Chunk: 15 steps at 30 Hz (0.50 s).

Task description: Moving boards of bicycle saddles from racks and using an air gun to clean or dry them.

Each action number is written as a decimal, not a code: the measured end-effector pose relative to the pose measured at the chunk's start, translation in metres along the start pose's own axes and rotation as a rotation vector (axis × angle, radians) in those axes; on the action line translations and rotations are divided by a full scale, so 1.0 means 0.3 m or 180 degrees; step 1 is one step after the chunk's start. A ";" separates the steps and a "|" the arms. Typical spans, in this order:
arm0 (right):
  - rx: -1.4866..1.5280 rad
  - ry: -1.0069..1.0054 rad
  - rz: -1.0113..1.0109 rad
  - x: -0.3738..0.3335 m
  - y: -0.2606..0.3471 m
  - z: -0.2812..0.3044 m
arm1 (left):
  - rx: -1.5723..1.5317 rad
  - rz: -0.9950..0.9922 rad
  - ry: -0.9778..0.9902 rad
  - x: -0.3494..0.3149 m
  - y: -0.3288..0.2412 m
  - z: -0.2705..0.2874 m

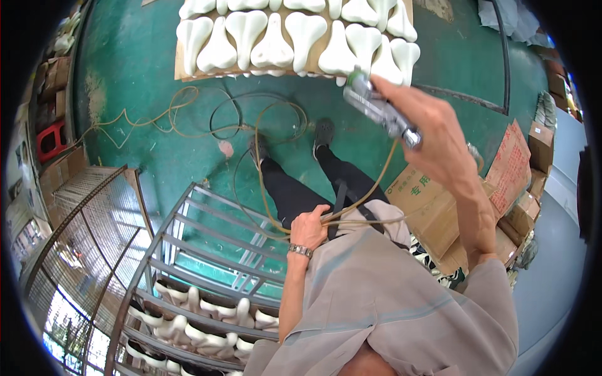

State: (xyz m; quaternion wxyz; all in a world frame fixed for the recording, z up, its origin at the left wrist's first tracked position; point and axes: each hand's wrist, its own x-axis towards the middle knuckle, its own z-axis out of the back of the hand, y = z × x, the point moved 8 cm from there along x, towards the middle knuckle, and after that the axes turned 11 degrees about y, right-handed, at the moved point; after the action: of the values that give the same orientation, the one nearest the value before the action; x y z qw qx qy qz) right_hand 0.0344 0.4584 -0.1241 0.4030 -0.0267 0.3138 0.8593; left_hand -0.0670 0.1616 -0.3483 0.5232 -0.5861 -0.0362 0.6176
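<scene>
Spray gun (376, 106), silver with a green part, held out just short of the white saddle-shaped pieces (304, 37). From the left: grey metal rack (160, 238), more white pieces on its lower levels. Left hand (308, 227), forearm bent up across the waist, metal-banded watch (300, 250) at the wrist; fingers curled closed about a yellowish hose (364, 222). Right hand (433, 125), arm reaching forward; fingers wrapped round the spray gun, fingertips mostly hidden. Cardboard cartons (433, 216), below the right forearm.
</scene>
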 end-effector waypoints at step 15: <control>0.0114 0.0233 0.0325 -0.243 -0.212 0.032 | 0.0093 0.0140 -0.0126 0.117 -0.192 -0.265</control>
State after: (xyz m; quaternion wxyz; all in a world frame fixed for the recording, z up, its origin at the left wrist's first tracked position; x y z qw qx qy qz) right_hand 0.1306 0.4451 -0.1276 0.3473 -0.0349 0.3446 0.8714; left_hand 0.0366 0.1665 -0.3592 0.5172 -0.5666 -0.0245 0.6409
